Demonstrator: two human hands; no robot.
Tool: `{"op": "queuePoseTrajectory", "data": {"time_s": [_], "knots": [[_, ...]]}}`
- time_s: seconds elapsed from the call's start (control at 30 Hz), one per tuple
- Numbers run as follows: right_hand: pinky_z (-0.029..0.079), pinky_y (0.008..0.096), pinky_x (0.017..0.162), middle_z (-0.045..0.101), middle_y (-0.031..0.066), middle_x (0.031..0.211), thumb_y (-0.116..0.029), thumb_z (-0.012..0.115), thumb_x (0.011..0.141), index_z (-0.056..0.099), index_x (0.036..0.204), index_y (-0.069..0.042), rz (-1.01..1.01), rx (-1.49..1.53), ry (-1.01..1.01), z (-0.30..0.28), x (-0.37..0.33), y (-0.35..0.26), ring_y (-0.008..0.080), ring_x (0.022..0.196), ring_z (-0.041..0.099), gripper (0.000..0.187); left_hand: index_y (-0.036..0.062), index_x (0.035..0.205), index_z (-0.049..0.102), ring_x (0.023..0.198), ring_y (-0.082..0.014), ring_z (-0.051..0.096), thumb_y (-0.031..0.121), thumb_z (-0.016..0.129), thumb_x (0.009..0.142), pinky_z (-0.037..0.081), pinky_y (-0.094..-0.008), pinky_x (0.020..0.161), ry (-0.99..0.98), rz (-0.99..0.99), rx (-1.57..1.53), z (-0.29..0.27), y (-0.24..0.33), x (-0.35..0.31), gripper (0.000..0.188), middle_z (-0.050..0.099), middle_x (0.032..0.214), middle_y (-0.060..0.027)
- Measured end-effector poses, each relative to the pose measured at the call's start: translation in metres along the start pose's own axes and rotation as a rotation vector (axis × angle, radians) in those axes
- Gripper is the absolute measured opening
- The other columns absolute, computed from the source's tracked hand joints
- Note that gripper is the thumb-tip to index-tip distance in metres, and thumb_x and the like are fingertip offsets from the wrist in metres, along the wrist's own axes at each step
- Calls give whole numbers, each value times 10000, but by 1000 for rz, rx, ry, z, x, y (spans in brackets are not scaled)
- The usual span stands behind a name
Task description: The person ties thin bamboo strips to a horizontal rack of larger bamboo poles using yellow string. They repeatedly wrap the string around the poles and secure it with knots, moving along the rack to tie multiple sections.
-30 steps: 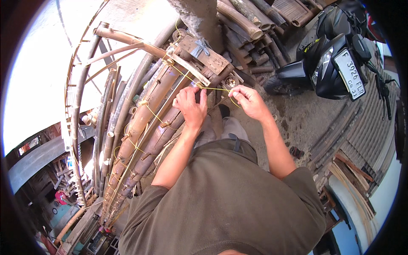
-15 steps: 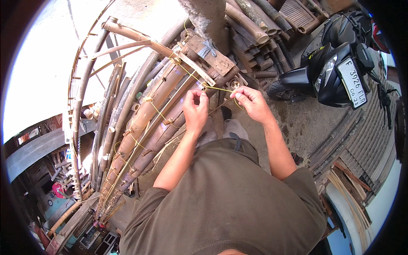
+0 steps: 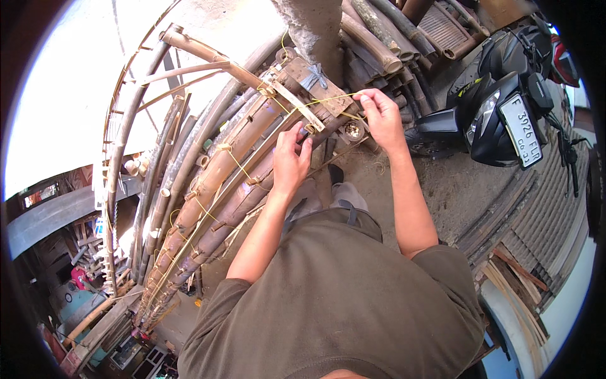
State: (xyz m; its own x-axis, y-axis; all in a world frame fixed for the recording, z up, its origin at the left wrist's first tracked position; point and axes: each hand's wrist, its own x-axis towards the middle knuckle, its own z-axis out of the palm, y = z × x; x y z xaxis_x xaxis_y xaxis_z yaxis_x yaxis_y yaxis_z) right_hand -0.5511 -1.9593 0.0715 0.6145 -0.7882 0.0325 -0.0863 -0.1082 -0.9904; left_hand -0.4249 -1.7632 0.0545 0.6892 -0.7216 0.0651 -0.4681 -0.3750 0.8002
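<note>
My right hand [image 3: 384,121] pinches a thin yellow cord [image 3: 334,98] between thumb and fingers. The cord stretches left from it, over the end of a long bamboo frame. Lower and to the left, my left hand [image 3: 290,158] has its fingers bent, with thumb and forefinger apart. Its fingertips are beside a small peg at the frame's near edge; whether they touch it I cannot tell. Two thick bamboo poles [image 3: 243,140] run side by side toward the lower left, with yellow cord looped around pegs along them. A pale wooden strip [image 3: 298,105] lies across their upper end.
A concrete post [image 3: 309,31] rises behind the frame's end. Bamboo lengths [image 3: 379,44] are stacked beyond it. To the right stands a black motorcycle [image 3: 499,120]. A curved bamboo structure [image 3: 136,95] is at the left. Slats [image 3: 514,271] lie at lower right.
My right hand has moved up and slightly right, drawing the cord over the frame's end. My left thumb and forefinger have parted from their pinch near the cord.
</note>
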Motion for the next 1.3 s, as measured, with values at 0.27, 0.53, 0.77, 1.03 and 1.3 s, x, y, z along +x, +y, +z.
{"op": "queuePoseTrajectory", "data": {"time_s": [0.27,0.53,0.77,1.03,1.3], "knots": [[500,331,866,571,140,1139,-61,629,895,608,1005,-34,-119,-173,97,2,-33,28,227,1049,581,116,138,1186,662,756,-253,618,159,692,869,505,-377,703,-86,6,124,-8,-3,16,319,600,847,-78],[392,428,1056,514,191,1271,-99,648,884,606,1144,-30,-77,-413,171,26,-76,33,351,1278,450,272,141,1119,682,768,-223,619,157,679,888,494,-351,711,-171,-21,42,-15,-9,24,231,608,825,-65],[465,385,933,515,155,1200,-88,630,900,589,1185,-37,-41,-283,125,30,-74,20,288,1103,539,293,54,1021,658,770,-254,616,140,647,914,492,-361,729,-97,45,-39,-10,-22,27,138,607,829,-106],[511,276,747,622,57,967,-134,565,988,612,1115,-24,58,56,-28,46,-88,13,124,831,600,174,21,957,566,829,-250,585,-10,538,928,484,-369,740,-190,87,-444,-20,22,-16,51,559,976,-146],[528,300,836,671,88,987,-445,413,1053,632,1084,3,644,1004,-528,42,-73,7,167,929,642,499,30,1025,558,889,-263,615,-8,568,927,492,-341,800,-371,377,-379,-2,58,-62,105,598,938,-119]]}}
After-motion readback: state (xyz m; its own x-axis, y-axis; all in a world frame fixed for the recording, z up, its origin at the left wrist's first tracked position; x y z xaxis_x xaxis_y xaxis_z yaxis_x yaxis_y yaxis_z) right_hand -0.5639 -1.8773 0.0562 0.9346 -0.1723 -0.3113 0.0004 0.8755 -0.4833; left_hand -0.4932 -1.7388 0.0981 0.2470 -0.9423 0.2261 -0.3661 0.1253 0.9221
